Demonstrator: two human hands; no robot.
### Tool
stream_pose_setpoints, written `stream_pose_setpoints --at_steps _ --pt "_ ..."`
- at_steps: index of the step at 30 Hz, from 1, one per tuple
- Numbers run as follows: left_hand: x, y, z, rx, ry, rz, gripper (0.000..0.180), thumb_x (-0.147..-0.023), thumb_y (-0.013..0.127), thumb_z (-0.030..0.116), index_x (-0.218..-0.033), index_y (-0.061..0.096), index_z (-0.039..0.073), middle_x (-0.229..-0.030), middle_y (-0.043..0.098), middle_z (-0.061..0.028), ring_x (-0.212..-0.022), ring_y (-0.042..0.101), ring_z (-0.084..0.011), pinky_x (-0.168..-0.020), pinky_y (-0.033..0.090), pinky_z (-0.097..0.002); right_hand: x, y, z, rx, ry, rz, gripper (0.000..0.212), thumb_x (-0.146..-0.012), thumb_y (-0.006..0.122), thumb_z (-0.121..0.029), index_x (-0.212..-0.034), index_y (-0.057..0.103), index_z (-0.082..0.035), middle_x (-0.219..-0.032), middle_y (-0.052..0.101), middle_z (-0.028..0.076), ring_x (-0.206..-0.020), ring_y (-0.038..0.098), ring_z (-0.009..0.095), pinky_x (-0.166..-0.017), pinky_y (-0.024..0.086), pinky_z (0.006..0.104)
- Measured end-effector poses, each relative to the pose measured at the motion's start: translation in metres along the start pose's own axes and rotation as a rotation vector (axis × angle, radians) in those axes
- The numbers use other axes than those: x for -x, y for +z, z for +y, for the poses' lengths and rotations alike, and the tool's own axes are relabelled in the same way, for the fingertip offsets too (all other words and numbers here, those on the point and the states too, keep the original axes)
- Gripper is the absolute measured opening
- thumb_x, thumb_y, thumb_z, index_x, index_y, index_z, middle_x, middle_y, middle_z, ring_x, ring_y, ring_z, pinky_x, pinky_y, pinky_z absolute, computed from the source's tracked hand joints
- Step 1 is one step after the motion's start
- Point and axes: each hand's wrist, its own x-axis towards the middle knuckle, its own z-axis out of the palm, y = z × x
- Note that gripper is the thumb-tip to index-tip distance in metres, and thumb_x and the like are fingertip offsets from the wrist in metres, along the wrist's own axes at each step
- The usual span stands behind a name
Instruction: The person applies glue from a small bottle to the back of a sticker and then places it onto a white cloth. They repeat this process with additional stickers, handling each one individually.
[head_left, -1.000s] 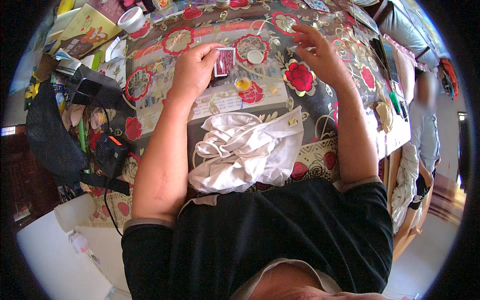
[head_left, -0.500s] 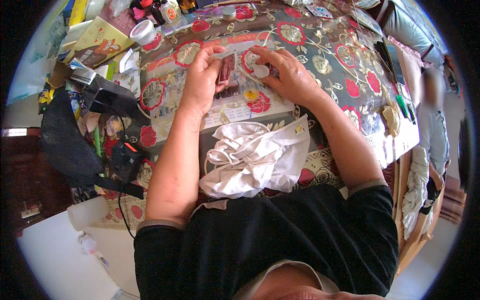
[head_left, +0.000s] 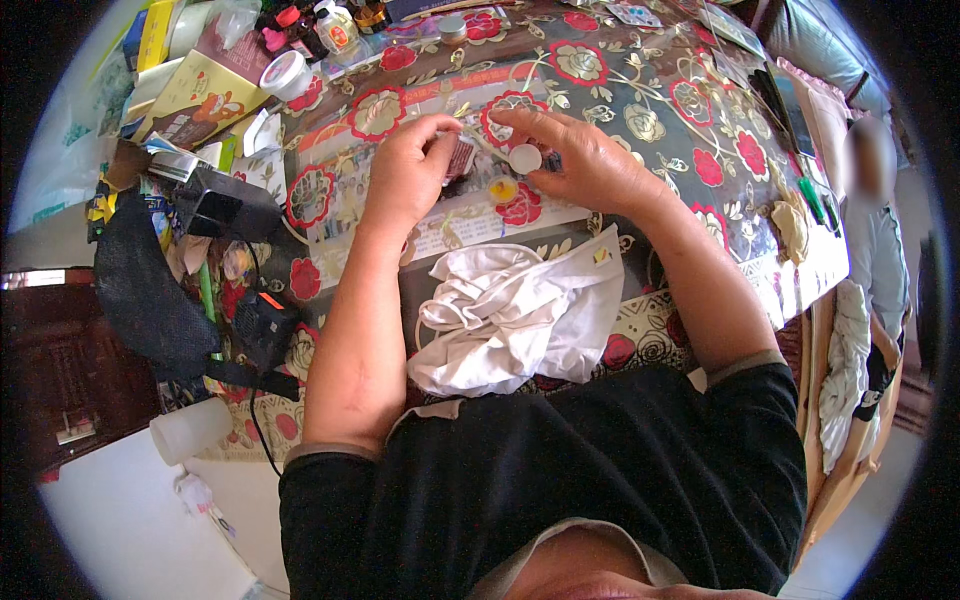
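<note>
My left hand is closed on a small dark red item with pale print, perhaps a little box or bottle; the fingers hide part of it. My right hand pinches a small white round cap near the thumb tip, its other fingers curved above. The two hands face each other a short way apart over the table. Between and just below them, a small round yellow thing rests on the tabletop. Nearer to me lies a crumpled white cloth, touched by neither hand.
The flowered tablecloth has a printed sheet under clear plastic. At left are a black mesh bag, a black box and a white tub. A small tin stands at the back. Another person is at right.
My left hand has turned, so the dark red item sits lower and shows less of its printed side. My right hand has shifted slightly right and down with the cap. The cloth stays put.
</note>
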Motion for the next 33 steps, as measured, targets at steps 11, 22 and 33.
stream_pose_setpoints --at_steps 11,22,33 --pt "0.008 -0.003 0.035 -0.248 0.327 -0.303 0.037 -0.061 0.074 0.025 -0.088 0.058 0.006 -0.090 0.055 -0.0096 -0.087 0.054 -0.0281 -0.077 0.044 -0.0362 0.004 -0.007 0.002 -0.029 0.038 -0.060 0.070 -0.065 0.060 0.001 -0.130 0.039 -0.015 -0.099 0.059 0.014 -0.092 0.058 0.028 -0.081 0.047 0.0361" --pt "0.012 0.004 0.041 -0.148 0.111 -0.362 0.039 -0.064 0.072 0.011 -0.097 0.053 0.004 -0.090 0.059 -0.0097 -0.078 0.060 -0.0228 -0.070 0.048 -0.0318 0.005 -0.010 0.002 0.008 0.061 -0.075 0.073 -0.063 0.060 0.002 -0.131 0.037 -0.014 -0.100 0.058 0.016 -0.094 0.058 0.027 -0.081 0.047 0.0365" --pt "0.013 0.012 0.037 0.191 0.012 -0.343 0.040 -0.071 0.066 -0.002 -0.106 0.047 0.003 -0.095 0.055 -0.0062 -0.087 0.058 -0.0136 -0.078 0.049 -0.0276 0.003 -0.004 -0.003 -0.375 0.118 -0.054 0.072 -0.071 0.064 0.004 -0.134 0.033 -0.011 -0.091 0.054 0.006 -0.087 0.054 0.015 -0.084 0.047 0.0301"
